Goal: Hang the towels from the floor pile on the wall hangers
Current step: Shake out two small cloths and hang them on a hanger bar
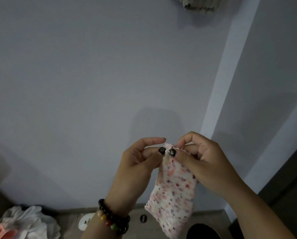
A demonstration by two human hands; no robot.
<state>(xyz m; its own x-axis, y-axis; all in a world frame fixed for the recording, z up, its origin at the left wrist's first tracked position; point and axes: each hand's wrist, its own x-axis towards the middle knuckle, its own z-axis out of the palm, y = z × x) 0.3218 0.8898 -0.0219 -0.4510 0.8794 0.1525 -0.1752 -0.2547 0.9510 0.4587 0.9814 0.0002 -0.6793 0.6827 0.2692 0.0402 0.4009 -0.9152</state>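
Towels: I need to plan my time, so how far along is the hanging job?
Looks done: one grey towel already hangs high on the wall. In hand: the left hand and right hand both pinch the top edge of a spotted towel, held up in front of the wall, not yet hung. Left: a pile of towels waits on the floor.

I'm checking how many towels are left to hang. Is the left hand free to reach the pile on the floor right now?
Probably not yet. The left hand pinches the top edge of the spotted towel together with the right hand, and the floor pile lies well below, off to the left.
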